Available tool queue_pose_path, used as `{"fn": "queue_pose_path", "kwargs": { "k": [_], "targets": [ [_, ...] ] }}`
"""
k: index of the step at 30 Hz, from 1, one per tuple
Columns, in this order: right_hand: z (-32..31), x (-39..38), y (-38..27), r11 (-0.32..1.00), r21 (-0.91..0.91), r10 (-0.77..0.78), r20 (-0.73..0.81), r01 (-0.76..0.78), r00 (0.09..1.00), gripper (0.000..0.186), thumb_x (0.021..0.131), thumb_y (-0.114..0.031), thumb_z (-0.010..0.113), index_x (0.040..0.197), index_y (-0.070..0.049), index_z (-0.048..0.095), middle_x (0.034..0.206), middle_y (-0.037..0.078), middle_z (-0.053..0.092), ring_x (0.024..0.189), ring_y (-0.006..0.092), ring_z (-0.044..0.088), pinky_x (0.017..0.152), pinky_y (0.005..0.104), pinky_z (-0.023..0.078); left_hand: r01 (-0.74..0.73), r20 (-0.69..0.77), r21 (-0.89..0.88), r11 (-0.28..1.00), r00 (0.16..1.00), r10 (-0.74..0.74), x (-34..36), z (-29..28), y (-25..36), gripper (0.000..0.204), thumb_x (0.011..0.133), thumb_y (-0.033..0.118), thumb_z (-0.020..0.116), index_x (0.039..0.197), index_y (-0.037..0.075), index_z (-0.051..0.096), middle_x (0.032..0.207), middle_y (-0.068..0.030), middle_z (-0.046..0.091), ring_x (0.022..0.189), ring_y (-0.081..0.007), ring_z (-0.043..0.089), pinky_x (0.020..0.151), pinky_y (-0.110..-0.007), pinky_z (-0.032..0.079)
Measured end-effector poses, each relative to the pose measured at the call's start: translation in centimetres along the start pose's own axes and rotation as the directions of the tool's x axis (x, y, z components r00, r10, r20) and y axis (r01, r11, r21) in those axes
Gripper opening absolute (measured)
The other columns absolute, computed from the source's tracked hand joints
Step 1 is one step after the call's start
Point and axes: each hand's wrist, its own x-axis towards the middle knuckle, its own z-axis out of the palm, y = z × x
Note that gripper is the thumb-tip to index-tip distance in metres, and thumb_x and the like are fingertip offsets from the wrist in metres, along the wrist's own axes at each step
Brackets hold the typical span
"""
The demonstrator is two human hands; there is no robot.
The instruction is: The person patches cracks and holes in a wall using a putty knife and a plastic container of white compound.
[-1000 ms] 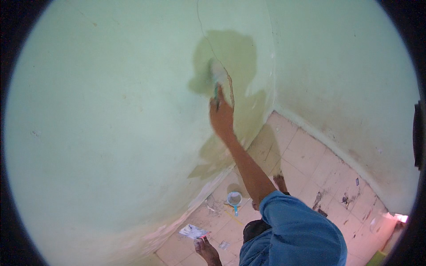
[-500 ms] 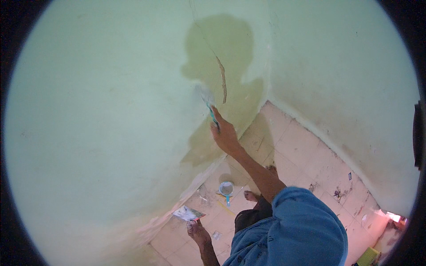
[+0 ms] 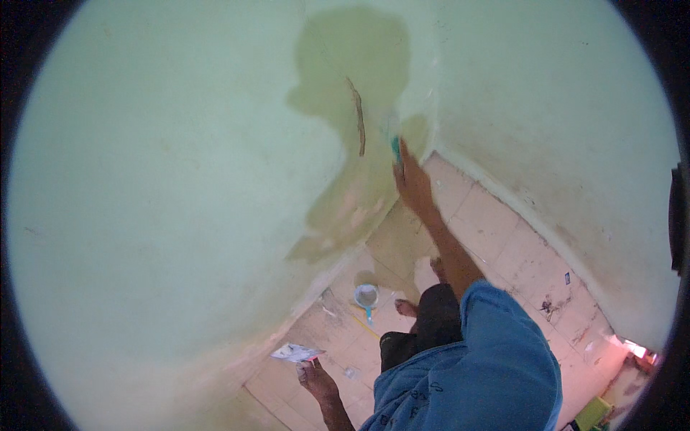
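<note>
My right hand (image 3: pixel 415 179) is closed round the teal handle of a putty knife (image 3: pixel 396 148), raised against the pale green wall (image 3: pixel 180 179) near the corner. Its blade is smeared by motion, so I cannot tell whether it touches the wall. Just left of the blade runs a long, brownish crack (image 3: pixel 359 122), wide at the bottom and thin at the top. Low down, my left hand (image 3: pixel 316 379) grips a broad scraper (image 3: pixel 293 352) with a reddish handle. White paste covers its flat blade, which lies close to the foot of the wall.
A small pot (image 3: pixel 366 295) with a light blue handle stands on the tiled floor (image 3: pixel 489 223) by my feet, a yellow strip (image 3: pixel 365 325) beside it. A second wall (image 3: pixel 546 129) meets the first at right. A yellow-green object (image 3: pixel 594 414) sits at the lower right.
My right hand has swung the putty knife rightward across the wall, from left of the crack to its right. My left hand with the scraper has shifted slightly left.
</note>
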Motion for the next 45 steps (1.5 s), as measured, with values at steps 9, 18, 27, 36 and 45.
{"fn": "queue_pose_path", "kwargs": {
  "k": [9, 18, 27, 36, 45],
  "targets": [
    [3.7, -3.0, 9.7, 0.954, -0.244, -0.013, 0.548, 0.175, 0.836, 0.071, 0.089, -0.017, 0.054, 0.149, -0.015, 0.016, 0.095, 0.022, 0.059, 0.085, 0.0415, 0.061, 0.075, 0.0479, 0.05, 0.073, 0.085, 0.065, 0.995, 0.993, -0.078, 1.6, -3.2, -0.2, 0.034, 0.092, 0.017, 0.059, 0.122, 0.002, 0.052, 0.128, -0.0109, 0.054, 0.119, -0.0242, 0.05, 0.104, -0.046, 0.034],
    [1.2, 5.1, -2.6, 0.976, -0.073, -0.17, 0.347, 0.207, 0.923, 0.059, 0.093, -0.022, 0.051, 0.147, -0.022, 0.027, 0.096, 0.019, 0.061, 0.087, 0.0366, 0.062, 0.076, 0.0448, 0.05, 0.08, 0.091, 0.1, 0.992, 0.992, -0.089, 1.1, -7.4, -2.6, 0.039, 0.092, 0.022, 0.058, 0.124, 0.002, 0.051, 0.127, -0.0106, 0.055, 0.12, -0.0236, 0.049, 0.106, -0.046, 0.033],
    [6.0, -7.1, 7.4, 0.978, -0.182, -0.042, 0.308, 0.102, 0.95, 0.056, 0.091, -0.021, 0.053, 0.144, -0.021, 0.034, 0.085, 0.018, 0.06, 0.072, 0.0358, 0.063, 0.064, 0.0469, 0.053, 0.145, 0.003, 0.008, 0.989, 0.989, -0.145, 2.0, -6.5, -2.7, 0.017, 0.093, 0.014, 0.057, 0.105, 0.002, 0.058, 0.109, -0.0068, 0.061, 0.102, -0.017, 0.055, 0.097, -0.037, 0.041],
    [7.7, -9.3, 7.6, 0.836, -0.364, -0.002, 0.747, 0.412, 0.665, 0.058, 0.092, -0.021, 0.05, 0.147, -0.022, 0.029, 0.09, 0.021, 0.06, 0.075, 0.0369, 0.062, 0.067, 0.0464, 0.052, 0.2, -0.05, 0.003, 0.98, 0.979, -0.2, 2.8, -8.6, -4.6, 0.009, 0.09, 0.007, 0.059, 0.097, 0.003, 0.055, 0.097, -0.0027, 0.057, 0.092, -0.0154, 0.054, 0.09, -0.034, 0.044],
    [9.5, -7.8, -5.7, 0.888, -0.353, -0.048, 0.564, 0.294, 0.824, 0.06, 0.089, -0.023, 0.055, 0.145, -0.018, 0.032, 0.092, 0.02, 0.061, 0.08, 0.0358, 0.063, 0.07, 0.0458, 0.053, 0.243, 0.122, -0.037, 0.969, 0.964, -0.237, 4.9, -11.3, -5.5, 0.022, 0.088, 0.018, 0.066, 0.102, 0.004, 0.058, 0.102, -0.0032, 0.057, 0.1, -0.0165, 0.052, 0.093, -0.036, 0.039]
  ]
}}
